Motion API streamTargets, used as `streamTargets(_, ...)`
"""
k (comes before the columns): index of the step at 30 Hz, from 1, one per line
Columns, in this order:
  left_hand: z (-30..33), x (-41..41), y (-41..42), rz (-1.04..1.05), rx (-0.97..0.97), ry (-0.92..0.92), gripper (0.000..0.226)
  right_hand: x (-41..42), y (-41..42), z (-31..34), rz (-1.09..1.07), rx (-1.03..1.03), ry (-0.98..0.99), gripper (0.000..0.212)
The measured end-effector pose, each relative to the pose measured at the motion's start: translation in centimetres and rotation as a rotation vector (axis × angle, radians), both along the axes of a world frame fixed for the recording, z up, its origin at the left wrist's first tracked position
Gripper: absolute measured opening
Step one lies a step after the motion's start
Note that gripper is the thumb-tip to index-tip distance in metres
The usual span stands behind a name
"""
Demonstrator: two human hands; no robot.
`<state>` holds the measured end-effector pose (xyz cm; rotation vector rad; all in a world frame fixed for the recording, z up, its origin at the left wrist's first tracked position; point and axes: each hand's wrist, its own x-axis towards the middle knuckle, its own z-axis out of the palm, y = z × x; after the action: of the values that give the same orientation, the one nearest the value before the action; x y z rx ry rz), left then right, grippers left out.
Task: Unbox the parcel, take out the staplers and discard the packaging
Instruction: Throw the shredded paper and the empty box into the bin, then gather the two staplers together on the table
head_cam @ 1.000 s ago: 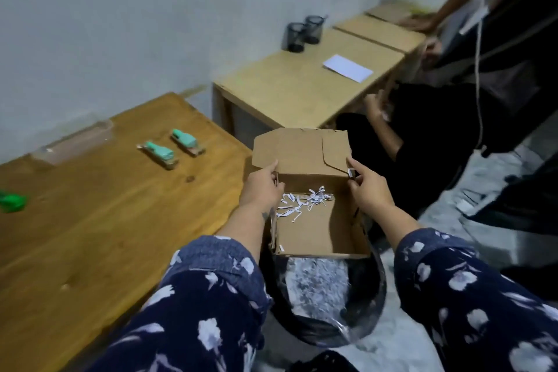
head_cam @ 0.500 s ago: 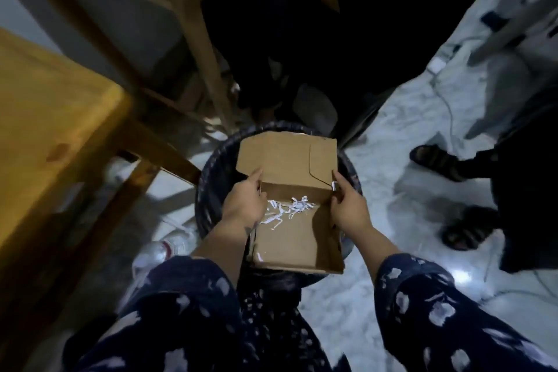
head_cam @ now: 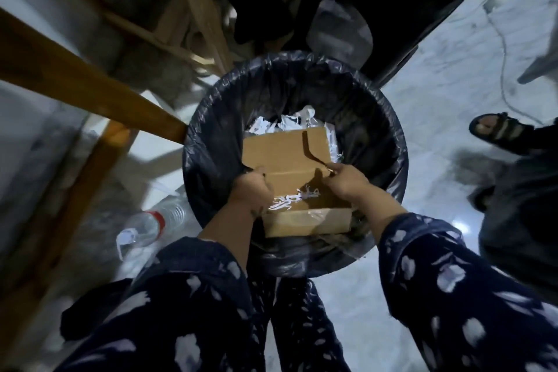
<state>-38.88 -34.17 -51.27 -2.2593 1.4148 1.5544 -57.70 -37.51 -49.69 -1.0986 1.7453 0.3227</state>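
Observation:
An open brown cardboard box (head_cam: 283, 154) sits inside the mouth of a round bin lined with a black bag (head_cam: 377, 118). White paper shreds (head_cam: 294, 201) lie in the bottom of the box. My left hand (head_cam: 252, 190) grips the box's left wall. My right hand (head_cam: 347, 181) grips its right wall near the lid flap. The lid stands open toward the far side. White crumpled packaging (head_cam: 287, 122) lies in the bin behind the box. No staplers are in view.
A wooden table leg and rail (head_cam: 90, 90) stand left of the bin. A clear plastic bottle (head_cam: 151, 225) lies on the marble floor at the lower left. Another person's sandalled foot (head_cam: 495, 130) is at the right, with dark clothing behind the bin.
The view has swung down from the tabletop to the bin. Both hands have lowered the box into the bin's mouth. The staplers on the table are out of sight.

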Motion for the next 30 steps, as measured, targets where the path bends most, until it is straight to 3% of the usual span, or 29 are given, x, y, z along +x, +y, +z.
streamTargets(4,6.5,0.7,-1.5,0.0,0.023,0.083,0.045,1.2,-1.6,6.8,0.064,-0.035,-0.014,0.045)
streamTargets(11,24.0,3.2,-3.0,0.044,-0.243,0.041,0.033,5.7,-3.2,23.6,0.165,-0.262,-0.091,0.042)
streamTargets(18,38.3,9.3,-0.2,0.21,-0.455,0.014,0.028,11.3,-3.2,37.3,0.404,-0.418,-0.123,0.037)
streamTargets(23,42.0,15.2,4.4,0.385,-0.517,-0.101,0.031,18.1,-2.3,42.2,0.552,-0.522,-0.182,0.036)
streamTargets(30,43.5,25.7,11.7,0.572,-0.475,-0.268,0.034,29.5,0.7,44.5,0.71,-0.515,-0.237,0.04)
